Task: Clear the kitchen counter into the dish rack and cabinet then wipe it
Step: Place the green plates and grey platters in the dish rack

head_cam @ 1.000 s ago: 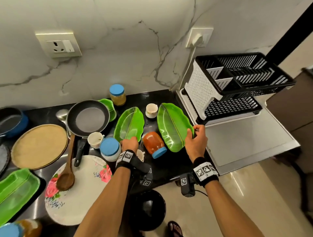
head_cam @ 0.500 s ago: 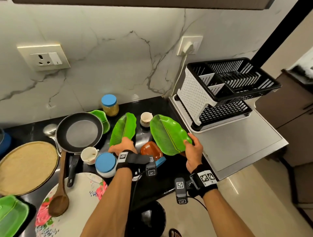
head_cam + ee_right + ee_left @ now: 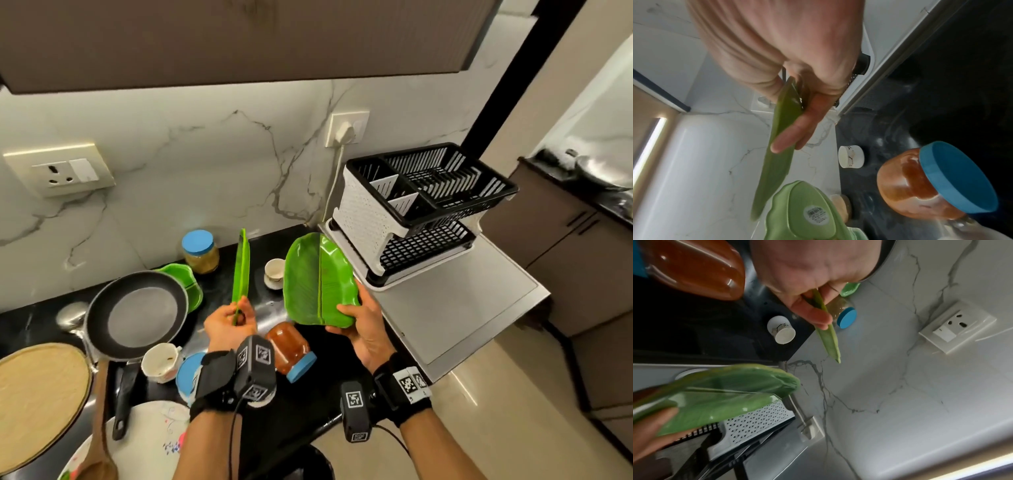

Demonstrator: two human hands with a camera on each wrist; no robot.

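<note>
Plates now lifted off table, previously flat beside dish rack. Left hand pinches left leaf plate edge-on; right hand grips right leaf plate, nearest rack. Racking likely next.

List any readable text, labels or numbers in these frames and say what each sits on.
No text can be read.
Barcode sticker on the underside of a green leaf plate: print too small and blurred.
Wrist bands on the left hand and right hand: square coded markers only, no words.
</note>
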